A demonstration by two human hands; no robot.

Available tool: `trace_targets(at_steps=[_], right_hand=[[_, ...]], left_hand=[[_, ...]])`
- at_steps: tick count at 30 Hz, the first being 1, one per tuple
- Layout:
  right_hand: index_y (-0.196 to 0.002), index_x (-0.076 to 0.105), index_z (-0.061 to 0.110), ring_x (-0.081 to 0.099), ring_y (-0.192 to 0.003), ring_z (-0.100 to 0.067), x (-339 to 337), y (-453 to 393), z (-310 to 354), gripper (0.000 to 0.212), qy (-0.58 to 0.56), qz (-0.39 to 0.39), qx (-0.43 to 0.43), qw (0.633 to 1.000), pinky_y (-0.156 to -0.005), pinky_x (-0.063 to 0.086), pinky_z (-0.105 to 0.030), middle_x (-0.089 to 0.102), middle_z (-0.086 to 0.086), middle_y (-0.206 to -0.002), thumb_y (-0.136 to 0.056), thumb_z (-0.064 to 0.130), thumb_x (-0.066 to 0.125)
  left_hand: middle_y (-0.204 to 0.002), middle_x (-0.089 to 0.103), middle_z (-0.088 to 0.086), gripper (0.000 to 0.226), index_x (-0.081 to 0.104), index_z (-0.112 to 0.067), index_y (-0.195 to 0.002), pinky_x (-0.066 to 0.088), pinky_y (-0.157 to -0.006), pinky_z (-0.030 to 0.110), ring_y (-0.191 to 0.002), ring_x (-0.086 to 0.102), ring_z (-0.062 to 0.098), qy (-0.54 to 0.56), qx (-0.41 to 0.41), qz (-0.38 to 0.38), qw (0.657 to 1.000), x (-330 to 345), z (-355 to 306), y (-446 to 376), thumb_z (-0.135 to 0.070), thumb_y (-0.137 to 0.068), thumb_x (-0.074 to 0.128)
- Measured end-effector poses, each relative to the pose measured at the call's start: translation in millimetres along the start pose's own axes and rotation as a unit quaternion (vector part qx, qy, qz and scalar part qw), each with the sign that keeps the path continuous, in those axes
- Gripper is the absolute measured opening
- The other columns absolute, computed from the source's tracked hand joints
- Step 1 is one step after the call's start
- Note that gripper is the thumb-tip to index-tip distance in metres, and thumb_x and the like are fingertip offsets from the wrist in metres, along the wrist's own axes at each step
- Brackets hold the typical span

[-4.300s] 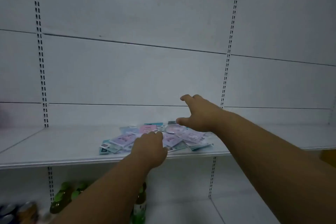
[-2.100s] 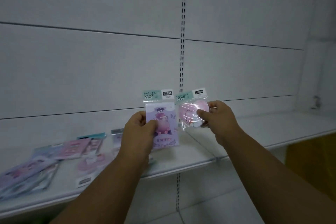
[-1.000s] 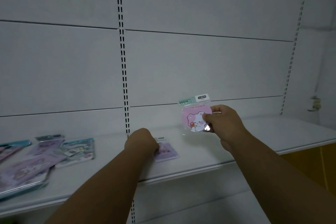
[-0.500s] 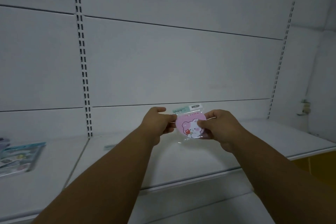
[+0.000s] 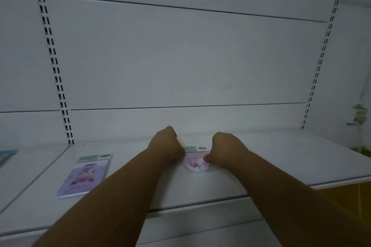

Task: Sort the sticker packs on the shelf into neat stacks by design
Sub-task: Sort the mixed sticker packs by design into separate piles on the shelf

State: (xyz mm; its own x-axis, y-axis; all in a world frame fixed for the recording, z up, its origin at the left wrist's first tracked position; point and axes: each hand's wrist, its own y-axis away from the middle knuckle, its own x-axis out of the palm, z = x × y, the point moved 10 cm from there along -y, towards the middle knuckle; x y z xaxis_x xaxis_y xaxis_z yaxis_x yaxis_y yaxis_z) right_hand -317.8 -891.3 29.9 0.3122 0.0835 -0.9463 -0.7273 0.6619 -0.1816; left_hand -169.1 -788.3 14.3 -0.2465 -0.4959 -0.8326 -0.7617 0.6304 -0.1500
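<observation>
A pink round sticker pack (image 5: 195,163) with a white bear on it lies flat on the white shelf (image 5: 271,164). My left hand (image 5: 165,145) pinches its left edge and my right hand (image 5: 222,149) pinches its right edge, both resting on the shelf. To the left, a purple rectangular sticker pack (image 5: 85,175) with a teal header lies flat by itself. At the far left edge a corner of a teal pack (image 5: 7,155) shows; the other packs are out of view.
White back panels with slotted uprights (image 5: 54,62) rise behind the shelf. A lower shelf (image 5: 200,226) shows below the front edge. A yellow surface (image 5: 345,196) lies at the lower right, and a small fitting (image 5: 359,114) hangs on the right wall.
The pink pack, held in the air by both hands half a second ago, now lies on the shelf under my fingers. The view has shifted, bringing the purple pack into sight on the left.
</observation>
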Motion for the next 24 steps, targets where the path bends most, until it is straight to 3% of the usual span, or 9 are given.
trace_targets(at_steps=[2,5,10,16,24], right_hand=[[-0.071,0.050,0.015,0.057,-0.074,-0.020,-5.6,0.3,13.1,0.027,0.020,-0.022,-0.032,0.999,-0.061,0.041,-0.026,0.050,0.000,-0.071,-0.074,0.028,0.073],[-0.102,0.061,0.013,0.059,-0.089,-0.024,-28.2,5.5,53.7,0.034,0.025,-0.093,-0.107,0.990,-0.073,0.049,-0.032,0.057,-0.007,-0.098,-0.081,0.039,0.067],[-0.125,0.051,0.018,0.052,-0.106,-0.025,-65.5,28.5,159.0,0.048,-0.004,-0.167,-0.232,0.958,-0.088,0.048,-0.038,0.053,-0.007,-0.118,-0.085,0.041,0.061],[-0.136,0.037,0.018,0.049,-0.114,-0.030,-64.4,77.6,312.9,0.061,-0.026,-0.150,-0.332,0.931,-0.092,0.044,-0.041,0.049,-0.011,-0.129,-0.086,0.044,0.058],[-0.133,0.042,0.018,0.050,-0.114,-0.032,-16.2,146.4,498.7,0.062,-0.017,-0.080,-0.363,0.928,-0.089,0.046,-0.043,0.048,-0.012,-0.130,-0.083,0.051,0.058]], left_hand=[[-0.096,0.058,-0.002,0.049,0.054,-0.018,-0.108,0.047,-0.069,0.030,-0.085,0.054,0.018,-0.047,0.020,-0.032,0.998,-3.8,-1.0,0.5,-0.028,-0.067,0.081],[-0.096,0.062,-0.002,0.038,0.055,-0.021,-0.106,0.044,-0.069,0.028,-0.082,0.054,0.017,-0.065,0.036,-0.085,0.994,-19.5,3.4,6.2,-0.033,-0.076,0.075],[-0.100,0.064,-0.003,0.031,0.057,-0.023,-0.109,0.042,-0.071,0.026,-0.083,0.054,0.013,-0.095,0.038,-0.144,0.984,-78.8,46.3,35.3,-0.040,-0.084,0.064],[-0.100,0.065,-0.004,0.023,0.060,-0.027,-0.102,0.047,-0.074,0.027,-0.084,0.056,0.013,-0.150,-0.018,-0.186,0.971,-185.7,171.0,112.7,-0.043,-0.085,0.059],[-0.100,0.069,-0.001,0.021,0.063,-0.026,-0.101,0.052,-0.076,0.029,-0.088,0.062,0.017,-0.185,-0.052,-0.231,0.954,-299.7,330.5,215.1,-0.038,-0.086,0.056]])
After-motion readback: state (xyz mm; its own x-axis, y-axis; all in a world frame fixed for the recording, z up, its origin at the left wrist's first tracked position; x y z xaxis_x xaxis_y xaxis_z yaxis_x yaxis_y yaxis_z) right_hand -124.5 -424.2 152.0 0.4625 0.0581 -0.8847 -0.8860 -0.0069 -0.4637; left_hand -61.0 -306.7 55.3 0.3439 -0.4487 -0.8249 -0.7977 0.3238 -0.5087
